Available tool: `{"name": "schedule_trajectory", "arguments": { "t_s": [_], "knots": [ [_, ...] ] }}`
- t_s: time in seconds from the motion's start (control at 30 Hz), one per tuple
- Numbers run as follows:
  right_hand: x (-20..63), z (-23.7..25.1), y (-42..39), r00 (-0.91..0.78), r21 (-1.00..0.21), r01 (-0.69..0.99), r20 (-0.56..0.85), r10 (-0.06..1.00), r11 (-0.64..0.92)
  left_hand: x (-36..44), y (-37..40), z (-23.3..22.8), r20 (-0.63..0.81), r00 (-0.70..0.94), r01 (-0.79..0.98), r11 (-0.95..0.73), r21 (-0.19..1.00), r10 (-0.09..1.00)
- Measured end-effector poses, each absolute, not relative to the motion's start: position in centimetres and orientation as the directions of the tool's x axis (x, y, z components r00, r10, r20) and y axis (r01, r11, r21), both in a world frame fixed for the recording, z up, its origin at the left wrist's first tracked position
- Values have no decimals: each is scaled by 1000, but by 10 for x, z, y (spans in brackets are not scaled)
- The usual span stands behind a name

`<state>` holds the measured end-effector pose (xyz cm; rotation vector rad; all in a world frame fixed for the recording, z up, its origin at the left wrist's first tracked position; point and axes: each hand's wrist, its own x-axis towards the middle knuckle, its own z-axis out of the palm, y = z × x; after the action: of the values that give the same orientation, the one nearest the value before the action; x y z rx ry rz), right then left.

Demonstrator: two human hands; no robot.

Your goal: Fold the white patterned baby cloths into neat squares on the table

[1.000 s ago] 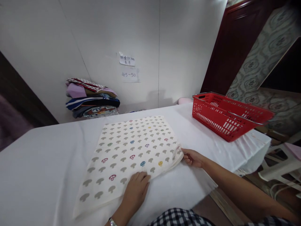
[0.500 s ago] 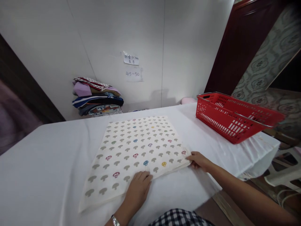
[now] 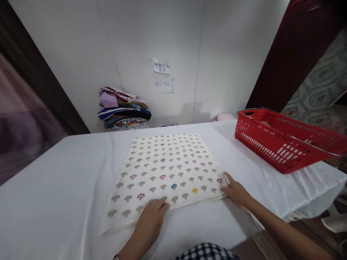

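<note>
Your left hand lay palm down with its fingers together and stretched forward, the fingertips resting on the near edge of the cream, mushroom-printed folded cloth. Your left forearm ran back from it toward the bottom of the view, bare, with a band just showing at the wrist. Your right hand rested at the near right corner of that cloth, fingers loosely curled and the thumb pointing toward the corner, touching its edge. Your right forearm stretched away from the cloth to the lower right, bare and nearly straight.
</note>
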<state>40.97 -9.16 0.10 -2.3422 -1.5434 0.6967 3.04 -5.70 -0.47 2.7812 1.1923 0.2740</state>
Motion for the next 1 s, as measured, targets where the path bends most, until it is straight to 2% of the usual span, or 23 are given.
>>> {"name": "schedule_trajectory", "arguments": {
  "t_s": [0.13,0.2,0.27,0.33,0.43,0.53,0.6,0.8,1.0],
  "knots": [
    [405,2,-94,233,-129,959,-137,963,-251,24,-57,-7,105,623,764,-631,135,775],
    [399,2,-93,128,-40,991,10,992,-128,25,-57,-8,105,607,775,-616,139,787],
    [389,3,-91,-50,-16,998,198,979,54,27,-56,-8,107,604,777,-613,143,790],
    [377,2,-89,-247,-49,961,302,921,273,29,-55,-9,112,608,772,-618,149,786],
    [361,-5,-89,-452,-143,858,246,857,494,27,-55,-11,130,614,762,-628,157,778],
    [358,-18,-95,-497,-179,841,121,859,511,16,-56,-14,182,615,756,-639,138,767],
    [364,-27,-99,-490,-178,848,91,867,498,1,-56,-16,249,616,749,-654,109,747],
    [380,-32,-107,-491,-202,843,90,867,498,-55,-56,-18,431,559,776,-630,29,708],
    [374,-26,-101,-516,-241,818,95,851,523,-78,-58,-15,461,530,805,-594,-8,712]
  ]
}}
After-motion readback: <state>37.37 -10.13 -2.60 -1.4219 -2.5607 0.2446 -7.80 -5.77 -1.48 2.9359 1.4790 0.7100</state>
